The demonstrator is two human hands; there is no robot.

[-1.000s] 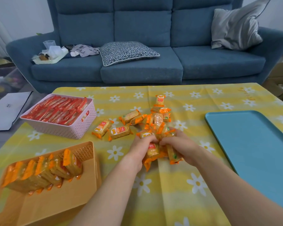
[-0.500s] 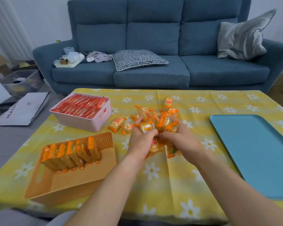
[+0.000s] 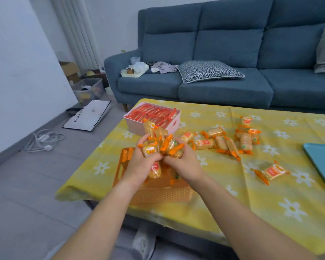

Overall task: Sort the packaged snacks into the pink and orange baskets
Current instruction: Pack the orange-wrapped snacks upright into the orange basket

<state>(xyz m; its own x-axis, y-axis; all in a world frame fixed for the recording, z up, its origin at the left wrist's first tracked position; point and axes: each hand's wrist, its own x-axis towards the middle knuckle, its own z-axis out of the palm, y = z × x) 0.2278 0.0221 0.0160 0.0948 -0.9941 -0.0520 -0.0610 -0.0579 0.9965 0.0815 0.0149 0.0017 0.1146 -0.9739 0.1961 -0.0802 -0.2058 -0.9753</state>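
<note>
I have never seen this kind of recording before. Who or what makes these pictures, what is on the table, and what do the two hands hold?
There is no machine here. A person wears one wide-angle camera on the head, so the single view looks forward and down at the person's own arms.

The left hand and the right hand are pressed together around a bundle of orange-wrapped snacks, held above the orange basket at the near left of the table.

The table is covered by a yellow cloth with daisies. Behind the hands stands a pink basket full of red-wrapped snacks. More orange-wrapped packs lie loose on the cloth, and one lies apart nearer the right. The corner of a blue tray shows at the right edge. A blue sofa stands behind.
</note>
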